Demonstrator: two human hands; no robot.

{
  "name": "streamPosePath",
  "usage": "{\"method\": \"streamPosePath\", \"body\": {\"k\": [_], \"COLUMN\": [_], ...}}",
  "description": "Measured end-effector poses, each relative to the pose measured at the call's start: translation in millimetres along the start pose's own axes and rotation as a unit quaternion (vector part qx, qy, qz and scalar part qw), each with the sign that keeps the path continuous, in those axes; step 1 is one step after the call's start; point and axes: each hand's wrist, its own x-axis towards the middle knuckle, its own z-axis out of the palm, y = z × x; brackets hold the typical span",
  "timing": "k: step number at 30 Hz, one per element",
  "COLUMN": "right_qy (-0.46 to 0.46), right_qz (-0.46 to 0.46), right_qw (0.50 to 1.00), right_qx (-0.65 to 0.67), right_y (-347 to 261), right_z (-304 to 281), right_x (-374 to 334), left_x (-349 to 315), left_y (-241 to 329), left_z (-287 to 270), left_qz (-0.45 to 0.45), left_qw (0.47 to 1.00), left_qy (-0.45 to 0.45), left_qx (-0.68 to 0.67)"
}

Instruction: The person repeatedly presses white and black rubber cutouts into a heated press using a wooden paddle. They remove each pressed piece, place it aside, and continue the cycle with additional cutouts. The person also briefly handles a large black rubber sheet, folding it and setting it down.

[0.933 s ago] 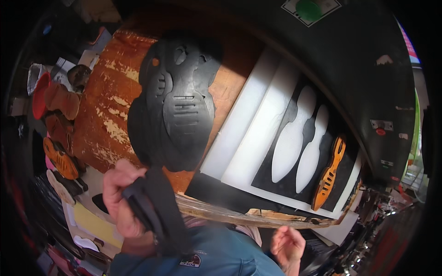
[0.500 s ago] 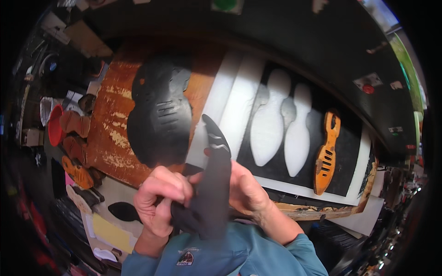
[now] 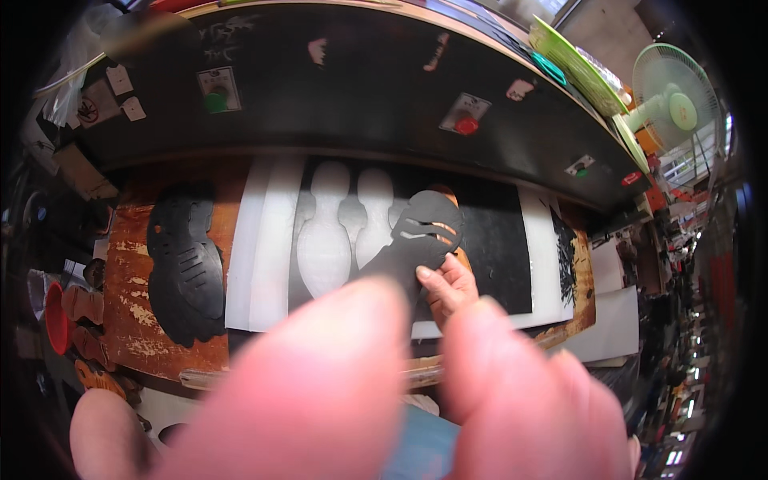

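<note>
My left hand point(image 3: 288, 400) is raised very close to the camera, large and blurred. Its fingers are apart and nothing shows between them; it covers the lower middle of the picture. Beyond it, my right hand point(image 3: 449, 290) pinches a thin black sole-shaped piece point(image 3: 428, 216) with curved slots at its rounded end. The lower part of that piece is hidden behind my left hand. It overlaps an orange cutting die point(image 3: 462, 260), only partly visible, and two white sole-shaped forms point(image 3: 325, 240) lie just left of it on a black sheet point(image 3: 496, 248).
At left, a black sheet with slots point(image 3: 188, 264) lies on a worn brown board point(image 3: 128, 312). White boards point(image 3: 268, 240) sit under the black sheet. A dark machine beam point(image 3: 352, 96) with red and green buttons spans the back. A red bowl point(image 3: 56, 318) and a fan point(image 3: 680, 108) stand at the sides.
My left hand has left the black piece and come up close to the camera. My right hand now holds the piece out over the boards. The view has tilted up toward the beam.
</note>
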Motion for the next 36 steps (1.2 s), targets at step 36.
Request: {"method": "streamPosePath", "body": {"k": [36], "right_qy": [0.090], "right_qz": [-0.039], "right_qw": [0.994], "right_qx": [0.048], "right_y": [-23], "right_z": [-157], "right_x": [-66], "left_x": [91], "left_y": [118], "left_z": [39], "left_qz": [-0.039], "left_qw": [0.996], "left_qy": [-0.075], "left_qx": [-0.013]}}
